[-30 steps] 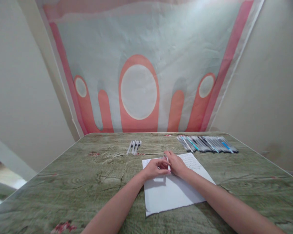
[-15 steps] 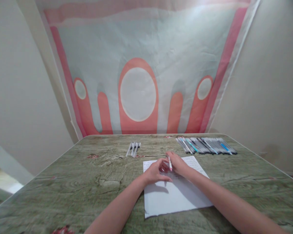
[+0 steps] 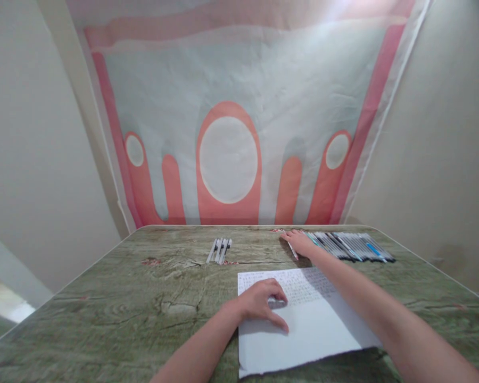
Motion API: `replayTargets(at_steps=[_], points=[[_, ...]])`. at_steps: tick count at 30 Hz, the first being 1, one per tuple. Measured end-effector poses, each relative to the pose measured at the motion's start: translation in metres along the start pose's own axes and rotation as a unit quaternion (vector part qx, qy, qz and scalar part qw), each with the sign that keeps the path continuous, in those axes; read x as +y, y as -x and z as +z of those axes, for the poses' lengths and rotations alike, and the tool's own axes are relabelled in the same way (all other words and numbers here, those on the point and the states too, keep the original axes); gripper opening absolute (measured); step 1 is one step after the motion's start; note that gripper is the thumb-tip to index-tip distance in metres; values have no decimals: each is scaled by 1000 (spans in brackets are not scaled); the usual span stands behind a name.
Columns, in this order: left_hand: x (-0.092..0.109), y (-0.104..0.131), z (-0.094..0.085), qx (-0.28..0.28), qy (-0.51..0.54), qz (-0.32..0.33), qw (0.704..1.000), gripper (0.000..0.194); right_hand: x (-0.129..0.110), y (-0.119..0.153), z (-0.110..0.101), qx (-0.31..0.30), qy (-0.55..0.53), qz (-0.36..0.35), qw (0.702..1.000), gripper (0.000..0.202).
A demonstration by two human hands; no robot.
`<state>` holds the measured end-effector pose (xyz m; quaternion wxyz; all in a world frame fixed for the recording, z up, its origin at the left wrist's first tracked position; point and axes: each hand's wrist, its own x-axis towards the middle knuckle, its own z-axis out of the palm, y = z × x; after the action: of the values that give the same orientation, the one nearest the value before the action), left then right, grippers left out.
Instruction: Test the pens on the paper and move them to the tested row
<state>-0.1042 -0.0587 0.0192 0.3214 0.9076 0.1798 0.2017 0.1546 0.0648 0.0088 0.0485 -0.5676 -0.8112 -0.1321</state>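
My left hand (image 3: 264, 302) rests over the left part of a sheet of paper (image 3: 295, 340). Its thumb and fingers are apart in a loose curve, with nothing between them. Rows of handwriting cover the paper's upper part. Farther forward, my right hand (image 3: 300, 243) is at the left end of a long row of pens (image 3: 349, 247). A white pen (image 3: 293, 251) sticks out from under its fingers toward me, tip end slanting right. The fingers curl over this pen and hide its far part, along with the row's leftmost pens.
Several pens (image 3: 219, 250) lie in a small separate group at the back, left of the paper. The table (image 3: 143, 314) has a wood-grain cover with red patches. Behind it hangs a printed cloth (image 3: 231, 69), with plain walls on both sides.
My right hand has moved forward and right, from above the paper to the pen row, carrying the pen. My left hand has drawn back slightly toward me. The view has tilted a little.
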Motion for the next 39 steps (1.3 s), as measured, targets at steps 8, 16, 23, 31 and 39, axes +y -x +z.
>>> replayTargets(at_steps=[8, 16, 23, 31, 39], points=[[7, -2, 7, -14, -53, 36, 998, 60, 31, 7, 16, 13, -15, -2, 1000, 39], [16, -3, 6, -54, -105, 49, 992, 63, 37, 14, 9, -9, 16, -19, 1000, 35], [30, -1, 8, -79, -154, 17, 985, 71, 28, 12, -4, -21, 1, -18, 1000, 41], [47, 0, 14, -94, -189, -12, 977, 77, -47, -17, -19, 25, -91, 4, 995, 57], [30, -4, 11, -69, -100, 24, 992, 59, -109, -32, 10, 150, -255, 47, 954, 44]])
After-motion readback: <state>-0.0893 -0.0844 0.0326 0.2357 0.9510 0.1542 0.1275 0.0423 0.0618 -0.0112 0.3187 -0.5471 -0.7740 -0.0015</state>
